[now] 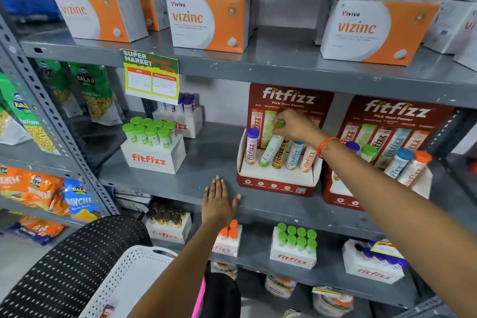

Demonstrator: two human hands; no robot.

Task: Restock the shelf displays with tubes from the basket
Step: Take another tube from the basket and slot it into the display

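My right hand (295, 125) grips the green cap of a green-and-white tube (271, 148) that stands tilted in the second slot of the left red fitfizz display (275, 184). Purple, brown, blue and orange tubes fill the slots beside it. My left hand (219, 201) lies flat, fingers spread, on the front edge of the grey middle shelf (206, 162). A second red fitfizz display (343, 196) to the right holds several tubes, partly hidden by my right arm. The white perforated basket (129, 281) is at the bottom, near my left arm.
A white fitfizz box of green-capped tubes (152, 147) stands left on the middle shelf. Orange vizinc boxes (206, 22) line the upper shelf. The lower shelf holds white fitfizz boxes (293, 250). Snack bags (90, 93) fill the left rack. A black perforated chair back (72, 266) is at bottom left.
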